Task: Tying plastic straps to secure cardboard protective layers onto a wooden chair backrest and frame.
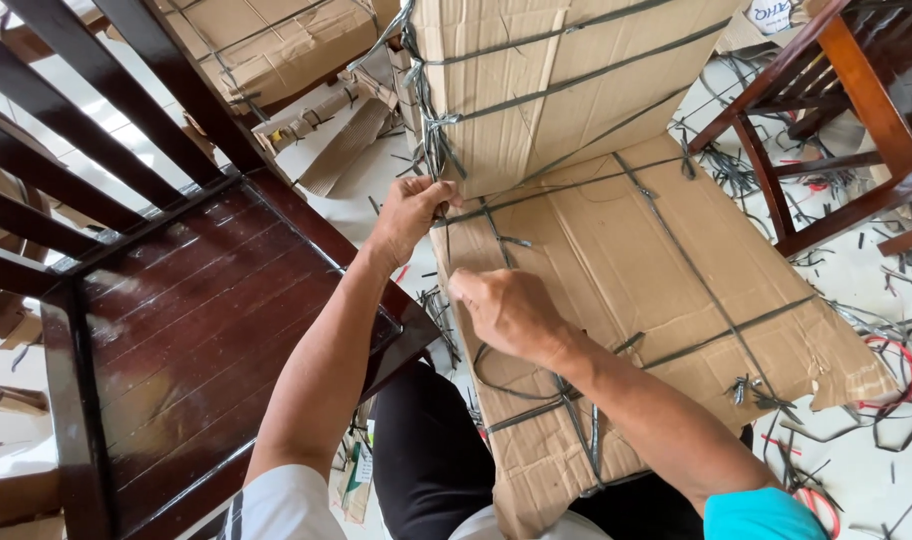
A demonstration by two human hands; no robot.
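The flat cardboard bundle (pixel 656 270) lies across my lap, brown, creased and torn at the edges, bound by dull grey plastic straps (pixel 721 330) crossing in a grid. My left hand (pixel 411 215) pinches a strap at the bundle's far edge, fingers closed tight on it, where a second strapped bundle (pixel 546 80) rests on top. My right hand (pixel 511 310) is curled nearly shut over the cardboard; what it grips I cannot tell. A glossy dark wooden chair (pixel 186 330) stands to my left

The left hand (pixel 411 208) and right hand (pixel 506 308) pinch grey straps (pixel 536 190) on a cardboard box (pixel 626 260) beside a dark chair (pixel 186 310).
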